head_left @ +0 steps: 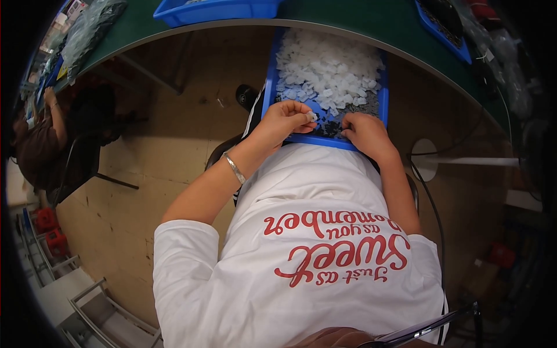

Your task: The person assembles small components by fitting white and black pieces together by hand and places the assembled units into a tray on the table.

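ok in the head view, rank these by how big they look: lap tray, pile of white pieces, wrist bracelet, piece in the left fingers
1. Blue tray
2. Pile of white pieces, inside it
3. Silver bracelet
4. Whitish piece in the left hand

My blue tray (328, 141) is smooth plastic with a slight sheen. The white pieces (331, 64) look like thin, translucent plastic, faintly glossy, while the small black bits (331, 128) look matt. My bracelet (234, 168) is shiny metal; my T-shirt (325, 188) is matt, creased cloth. The table (331, 10) looks smooth and dull, the crumpled bag (96, 35) on it glossy, see-through plastic.
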`<state>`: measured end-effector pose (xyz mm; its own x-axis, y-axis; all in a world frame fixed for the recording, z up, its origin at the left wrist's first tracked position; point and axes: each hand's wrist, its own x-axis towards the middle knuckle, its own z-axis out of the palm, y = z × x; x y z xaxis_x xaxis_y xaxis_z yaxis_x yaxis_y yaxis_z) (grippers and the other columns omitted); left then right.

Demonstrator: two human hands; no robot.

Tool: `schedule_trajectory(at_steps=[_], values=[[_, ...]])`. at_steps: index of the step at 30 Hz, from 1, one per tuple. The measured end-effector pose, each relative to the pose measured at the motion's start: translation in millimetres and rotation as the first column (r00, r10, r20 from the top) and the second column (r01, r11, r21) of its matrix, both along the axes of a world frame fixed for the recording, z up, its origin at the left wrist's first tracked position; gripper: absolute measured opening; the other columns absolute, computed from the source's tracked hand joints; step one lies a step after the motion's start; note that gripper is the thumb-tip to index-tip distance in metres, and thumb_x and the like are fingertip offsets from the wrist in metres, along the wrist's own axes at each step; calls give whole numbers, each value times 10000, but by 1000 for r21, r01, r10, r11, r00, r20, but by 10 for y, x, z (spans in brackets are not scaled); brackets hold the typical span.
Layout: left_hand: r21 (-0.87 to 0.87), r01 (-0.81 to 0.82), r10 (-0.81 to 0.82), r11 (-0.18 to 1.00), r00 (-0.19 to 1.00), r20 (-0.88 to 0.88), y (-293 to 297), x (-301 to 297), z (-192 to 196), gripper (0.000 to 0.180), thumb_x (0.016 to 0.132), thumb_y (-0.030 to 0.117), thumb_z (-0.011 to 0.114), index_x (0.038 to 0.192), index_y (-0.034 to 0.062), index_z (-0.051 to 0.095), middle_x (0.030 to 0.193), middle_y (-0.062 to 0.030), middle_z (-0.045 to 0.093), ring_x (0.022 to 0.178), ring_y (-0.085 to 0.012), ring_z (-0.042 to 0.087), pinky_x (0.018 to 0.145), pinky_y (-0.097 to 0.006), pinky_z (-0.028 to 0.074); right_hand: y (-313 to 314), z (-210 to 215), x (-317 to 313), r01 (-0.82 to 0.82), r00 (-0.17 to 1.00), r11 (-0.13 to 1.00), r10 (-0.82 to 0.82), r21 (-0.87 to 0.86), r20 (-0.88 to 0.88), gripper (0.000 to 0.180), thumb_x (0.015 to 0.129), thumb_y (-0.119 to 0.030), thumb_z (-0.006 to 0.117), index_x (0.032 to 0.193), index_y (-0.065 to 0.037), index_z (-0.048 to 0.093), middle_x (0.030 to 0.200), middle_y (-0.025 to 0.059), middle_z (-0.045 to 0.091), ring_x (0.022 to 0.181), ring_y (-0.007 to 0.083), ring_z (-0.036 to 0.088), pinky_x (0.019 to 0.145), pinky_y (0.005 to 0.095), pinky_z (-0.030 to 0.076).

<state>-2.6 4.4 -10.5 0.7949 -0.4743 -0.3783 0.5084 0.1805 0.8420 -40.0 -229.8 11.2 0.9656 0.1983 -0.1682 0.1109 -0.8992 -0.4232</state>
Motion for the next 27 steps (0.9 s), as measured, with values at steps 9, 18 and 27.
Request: schedule_trajectory(at_steps=[9,18,27], values=[[-24,-23,22,999,999,-48,11,10,7,121,889,35,606,998,1,564,927,-54,616,824,-132,641,761,-237,554,-26,-22,13,14,998,992,-7,126,-59,69,755,-74,631,795,-27,598,738,116,628,730,262,619,684,369,474],[-76,-67,63,995,997,-44,-43,-29,64,140,877,9,596,1001,-29,545,907,-97,622,821,-162,671,743,-240,565,134,20,104,345,921,421,23,839,-390,85,869,-81,629,868,-55,548,760,-1,575,667,68,524,596,197,415],[-66,-115,118,991,992,48,-110,-76,129,181,862,16,605,1020,-20,526,847,-74,622,736,-129,651,683,-224,550,314,59,84,336,926,299,68,893,-371,124,862,-34,628,964,-31,558,824,6,574,686,70,530,620,190,431]])
